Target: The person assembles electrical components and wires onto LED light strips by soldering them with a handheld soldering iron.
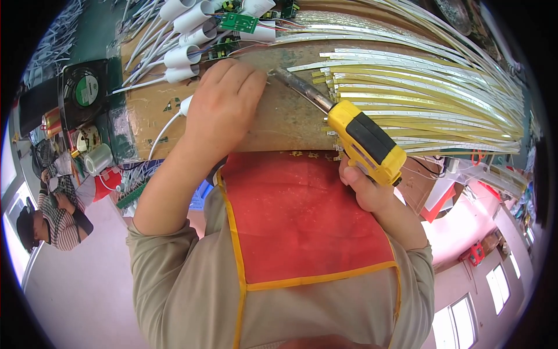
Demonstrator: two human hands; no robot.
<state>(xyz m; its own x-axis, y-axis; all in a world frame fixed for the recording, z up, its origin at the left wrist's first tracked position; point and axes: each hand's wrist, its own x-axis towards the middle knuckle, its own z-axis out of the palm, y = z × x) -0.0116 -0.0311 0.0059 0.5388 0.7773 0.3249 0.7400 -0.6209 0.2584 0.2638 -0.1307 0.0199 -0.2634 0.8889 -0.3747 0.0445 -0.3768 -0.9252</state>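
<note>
My right hand (367, 187) grips the yellow and black handle of a soldering iron (365, 139). Its metal shaft reaches up and left, with the tip right beside the fingers of my left hand (224, 104). My left hand rests fingers-down on the brown workbench (279, 125), pinching something small at the iron's tip that I cannot make out. A white wire (165, 129) runs out from under that hand. Long yellow and white light strips (424, 93) fan across the bench to the right of the iron.
White tubular housings (183, 55) with wires and green circuit boards (238, 23) lie at the bench's far left. A black fan (84, 87), a tape roll (97, 158) and spools stand at the left. Another person (49, 218) sits at the far left.
</note>
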